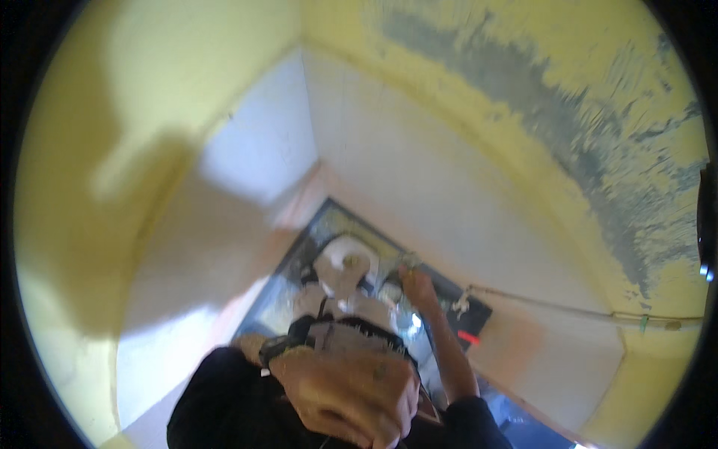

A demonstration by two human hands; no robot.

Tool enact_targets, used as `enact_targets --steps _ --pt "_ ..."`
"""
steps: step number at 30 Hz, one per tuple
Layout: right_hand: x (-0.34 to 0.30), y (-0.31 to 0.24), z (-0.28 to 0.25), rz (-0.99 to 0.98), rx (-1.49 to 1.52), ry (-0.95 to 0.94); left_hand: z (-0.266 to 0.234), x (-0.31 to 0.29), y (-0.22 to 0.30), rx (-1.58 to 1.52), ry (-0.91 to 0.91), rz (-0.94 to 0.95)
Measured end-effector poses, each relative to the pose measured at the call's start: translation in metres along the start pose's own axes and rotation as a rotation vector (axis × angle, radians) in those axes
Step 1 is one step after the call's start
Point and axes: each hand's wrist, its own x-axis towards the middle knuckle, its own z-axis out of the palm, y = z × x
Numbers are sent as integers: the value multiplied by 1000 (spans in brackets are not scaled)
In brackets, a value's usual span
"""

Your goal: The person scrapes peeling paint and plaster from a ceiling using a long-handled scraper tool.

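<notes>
Yellow upper walls point(202, 45) across top, scraped grey patch point(516, 90) upper right; pale lower walls point(419, 165) mid-frame; thin pipe point(553, 302) right, green band point(644, 324) on it; dark object point(704, 224) far right edge; big shadow point(149, 224) left

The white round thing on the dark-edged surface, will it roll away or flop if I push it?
The white round thing probably won't roll: it seems to lie flat on the dark-edged surface, so it may slide instead. It's likely fairly stiff, since its curved rim doesn't seem to sag. The picture is too blurry to judge its weight.
</notes>
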Motion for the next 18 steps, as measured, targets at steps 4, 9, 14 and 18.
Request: enact_targets --steps 4,9,14,18 --pt "-74 53 30 -193 -394 -82 34 24 -4 -78 814 100" --pt "-89 40 4 306 1 -484 21 37 -34 -303 643 0" --pt "-105 44 -4 535 52 -300 31 23 -43 -286 726 29" --pt "-81 53 -16 524 158 -264 47 18 -54 -198 730 22"
